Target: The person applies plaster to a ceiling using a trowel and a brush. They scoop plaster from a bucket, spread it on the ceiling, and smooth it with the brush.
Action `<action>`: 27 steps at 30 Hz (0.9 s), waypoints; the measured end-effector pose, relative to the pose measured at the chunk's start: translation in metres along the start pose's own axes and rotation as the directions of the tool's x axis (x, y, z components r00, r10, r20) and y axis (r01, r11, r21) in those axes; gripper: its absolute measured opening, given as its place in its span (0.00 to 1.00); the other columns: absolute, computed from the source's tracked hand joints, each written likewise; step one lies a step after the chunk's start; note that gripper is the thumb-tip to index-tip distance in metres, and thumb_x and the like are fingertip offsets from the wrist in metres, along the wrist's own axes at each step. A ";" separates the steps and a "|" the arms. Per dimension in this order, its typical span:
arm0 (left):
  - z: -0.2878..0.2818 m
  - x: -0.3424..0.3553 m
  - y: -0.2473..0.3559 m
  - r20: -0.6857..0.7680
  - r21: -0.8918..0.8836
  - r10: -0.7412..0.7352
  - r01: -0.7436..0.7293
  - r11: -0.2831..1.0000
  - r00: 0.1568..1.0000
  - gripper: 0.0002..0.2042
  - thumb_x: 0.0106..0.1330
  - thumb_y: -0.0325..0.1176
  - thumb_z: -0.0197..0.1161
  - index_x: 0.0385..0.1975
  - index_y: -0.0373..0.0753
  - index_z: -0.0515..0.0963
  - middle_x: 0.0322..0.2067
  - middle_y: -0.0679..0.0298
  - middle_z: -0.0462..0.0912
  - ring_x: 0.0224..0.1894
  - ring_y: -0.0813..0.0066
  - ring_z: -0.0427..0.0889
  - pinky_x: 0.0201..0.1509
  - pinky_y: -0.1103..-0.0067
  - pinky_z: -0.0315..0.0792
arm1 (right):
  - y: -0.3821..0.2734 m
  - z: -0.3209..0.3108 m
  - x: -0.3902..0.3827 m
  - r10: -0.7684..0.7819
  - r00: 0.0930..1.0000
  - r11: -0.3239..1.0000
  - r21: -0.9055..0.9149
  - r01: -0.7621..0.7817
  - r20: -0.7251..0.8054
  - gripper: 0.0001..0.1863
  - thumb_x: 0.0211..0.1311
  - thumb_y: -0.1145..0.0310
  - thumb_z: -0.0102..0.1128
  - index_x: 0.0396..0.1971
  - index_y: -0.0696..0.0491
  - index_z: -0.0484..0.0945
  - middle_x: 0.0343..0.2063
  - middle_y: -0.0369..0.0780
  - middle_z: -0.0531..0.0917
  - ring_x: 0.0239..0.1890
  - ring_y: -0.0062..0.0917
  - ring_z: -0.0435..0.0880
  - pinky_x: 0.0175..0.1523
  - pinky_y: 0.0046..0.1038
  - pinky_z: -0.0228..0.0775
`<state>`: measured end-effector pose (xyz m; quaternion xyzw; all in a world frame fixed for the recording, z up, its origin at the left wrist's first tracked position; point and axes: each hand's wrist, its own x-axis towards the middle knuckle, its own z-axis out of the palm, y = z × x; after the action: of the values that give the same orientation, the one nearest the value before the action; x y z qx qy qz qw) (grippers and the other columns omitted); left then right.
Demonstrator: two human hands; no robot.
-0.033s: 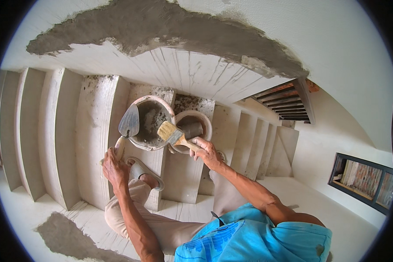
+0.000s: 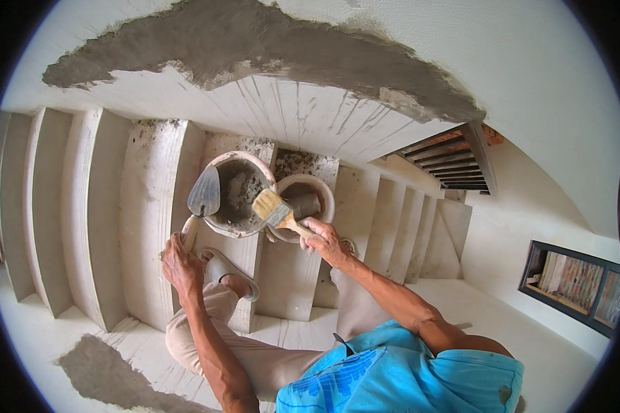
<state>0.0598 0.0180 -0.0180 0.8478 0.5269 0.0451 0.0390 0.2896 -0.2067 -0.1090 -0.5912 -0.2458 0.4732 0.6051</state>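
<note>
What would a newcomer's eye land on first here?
Probably the large grey patch across the wall at the top. Then the trowel in the left hand and the brush in the right hand, near two buckets mid-picture. The bright blue shirt at the bottom also stands out.

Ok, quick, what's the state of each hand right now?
Left hand: closed, holding the trowel.
Right hand: closed, holding the brush.
</note>
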 end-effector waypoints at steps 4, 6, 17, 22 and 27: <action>0.000 -0.001 0.000 0.003 -0.049 0.028 -0.028 0.998 1.000 0.17 0.54 0.24 0.64 0.45 0.39 0.76 0.38 0.52 0.83 0.40 0.46 0.83 0.44 0.58 0.75 | -0.012 -0.001 0.008 0.162 0.987 0.981 -0.107 -0.159 0.018 0.13 0.57 0.70 0.48 0.39 0.59 0.78 0.19 0.37 0.75 0.20 0.19 0.75 0.24 0.26 0.68; 0.001 0.000 0.001 0.033 -0.059 0.007 -0.005 0.998 0.999 0.19 0.52 0.25 0.66 0.46 0.39 0.76 0.40 0.53 0.84 0.42 0.46 0.82 0.48 0.58 0.75 | -0.010 0.007 0.007 0.111 0.992 0.991 -0.066 -0.115 -0.056 0.13 0.57 0.70 0.48 0.38 0.59 0.78 0.19 0.37 0.75 0.20 0.18 0.74 0.25 0.26 0.67; 0.005 -0.002 -0.006 -0.039 -0.069 0.051 -0.053 0.996 0.998 0.16 0.56 0.24 0.65 0.45 0.37 0.76 0.39 0.52 0.83 0.42 0.46 0.81 0.45 0.57 0.74 | -0.073 -0.014 -0.014 -0.060 0.935 0.988 0.110 0.105 -0.350 0.15 0.70 0.59 0.50 0.38 0.57 0.78 0.17 0.29 0.69 0.18 0.11 0.64 0.22 0.19 0.56; 0.008 0.000 -0.004 0.000 -0.121 0.048 -0.047 0.992 0.999 0.17 0.53 0.24 0.67 0.45 0.38 0.76 0.39 0.53 0.83 0.43 0.47 0.82 0.46 0.58 0.74 | -0.137 -0.033 0.001 -0.167 0.870 0.955 0.145 0.260 -0.464 0.13 0.70 0.60 0.50 0.36 0.55 0.76 0.17 0.30 0.69 0.14 0.10 0.60 0.17 0.16 0.50; 0.006 0.002 0.005 0.036 -0.118 0.041 -0.036 0.992 0.999 0.17 0.52 0.23 0.68 0.43 0.38 0.76 0.39 0.54 0.83 0.42 0.47 0.82 0.45 0.59 0.74 | -0.162 -0.060 0.019 -0.220 0.850 0.946 0.109 0.306 -0.480 0.12 0.68 0.62 0.49 0.35 0.55 0.75 0.17 0.29 0.69 0.15 0.09 0.60 0.17 0.16 0.51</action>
<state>0.0656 0.0177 -0.0232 0.8548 0.5060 0.0604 0.0979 0.3943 -0.1957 0.0289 -0.5895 -0.1298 0.2519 0.7565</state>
